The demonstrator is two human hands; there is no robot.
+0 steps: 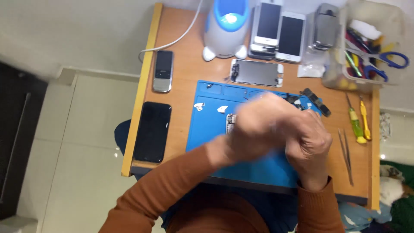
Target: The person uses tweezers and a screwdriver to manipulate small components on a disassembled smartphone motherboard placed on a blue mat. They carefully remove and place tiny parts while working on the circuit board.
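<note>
My left hand (254, 125) and my right hand (308, 142) meet above the blue work mat (202, 133), fingers curled and touching each other. The left hand is blurred by motion. Anything held between them is hidden. A small opened phone body (231, 123) lies on the mat, partly under the left hand. Two white scraps (222, 109) lie near the mat's far edge. Both sleeves are rust orange.
On the wooden desk: a black phone (152, 131) and a slim silver phone (162, 71) at left, a detached screen (256, 72), a white-blue device (227, 28), stacked phones (278, 30), a clear tool bin with scissors (371, 47), screwdrivers (355, 125), tweezers (346, 155).
</note>
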